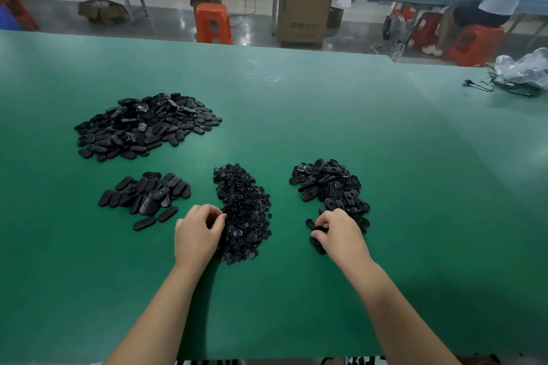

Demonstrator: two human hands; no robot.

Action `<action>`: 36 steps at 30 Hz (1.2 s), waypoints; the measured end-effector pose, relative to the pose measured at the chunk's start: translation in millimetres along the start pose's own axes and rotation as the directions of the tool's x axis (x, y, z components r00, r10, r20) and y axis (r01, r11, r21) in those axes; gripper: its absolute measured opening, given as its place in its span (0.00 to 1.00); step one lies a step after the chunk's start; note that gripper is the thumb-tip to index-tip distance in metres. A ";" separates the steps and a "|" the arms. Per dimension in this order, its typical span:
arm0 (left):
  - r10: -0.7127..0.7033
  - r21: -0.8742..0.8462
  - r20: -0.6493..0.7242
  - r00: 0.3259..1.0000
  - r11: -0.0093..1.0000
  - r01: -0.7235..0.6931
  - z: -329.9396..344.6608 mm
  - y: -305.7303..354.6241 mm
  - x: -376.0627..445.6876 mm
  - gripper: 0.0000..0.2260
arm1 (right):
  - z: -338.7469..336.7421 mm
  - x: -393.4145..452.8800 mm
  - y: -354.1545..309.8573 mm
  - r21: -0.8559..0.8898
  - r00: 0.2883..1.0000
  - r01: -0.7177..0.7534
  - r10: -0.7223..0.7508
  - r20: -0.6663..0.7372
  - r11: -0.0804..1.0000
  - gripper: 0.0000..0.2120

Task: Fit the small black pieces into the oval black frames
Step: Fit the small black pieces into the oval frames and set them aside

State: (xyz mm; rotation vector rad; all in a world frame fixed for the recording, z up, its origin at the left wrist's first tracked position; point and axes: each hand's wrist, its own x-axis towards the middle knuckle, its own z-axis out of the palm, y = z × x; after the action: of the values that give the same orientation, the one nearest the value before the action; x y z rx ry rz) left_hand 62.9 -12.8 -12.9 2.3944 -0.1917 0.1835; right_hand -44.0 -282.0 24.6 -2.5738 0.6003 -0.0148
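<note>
A heap of small black pieces (243, 210) lies in the middle of the green table (326, 115). My left hand (197, 232) rests at its left edge, fingers curled into the pieces; what it holds is hidden. To the right is a pile of oval black frames with holes (329, 187). My right hand (338, 234) sits at that pile's near end and grips one oval frame (319, 229) between thumb and fingers. Another frame (316, 245) lies under the hand.
A small pile of closed oval parts (145, 195) lies left of centre, and a large pile of them (145, 124) sits farther back left. A plastic bag and cable (522, 74) lie at the far right. Beyond the table are orange stools, cardboard boxes and a seated person.
</note>
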 end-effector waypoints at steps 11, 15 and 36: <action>-0.066 -0.236 -0.041 0.997 0.970 0.054 -4.8 4.0 -4.8 0.08 | -1.4 -12.2 -32.4 0.772 0.999 0.041 -0.011 -0.044 0.635 0.03; -0.096 -0.252 -0.040 0.995 0.964 0.083 -5.6 5.8 -6.0 0.08 | 20.8 -14.3 -41.2 0.876 1.000 -0.007 0.016 -0.001 0.482 0.01; -0.050 -0.169 -0.117 0.992 0.985 0.030 -6.8 12.0 -8.2 0.06 | 66.6 -26.2 -52.0 0.784 0.993 0.003 0.087 -0.073 0.621 0.07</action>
State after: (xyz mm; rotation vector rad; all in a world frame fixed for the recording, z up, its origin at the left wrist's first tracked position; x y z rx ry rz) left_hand 52.1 -16.3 -1.6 2.2113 -0.0979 0.2814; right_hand -38.3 -199.5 -6.9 -1.6908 0.5299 -0.3306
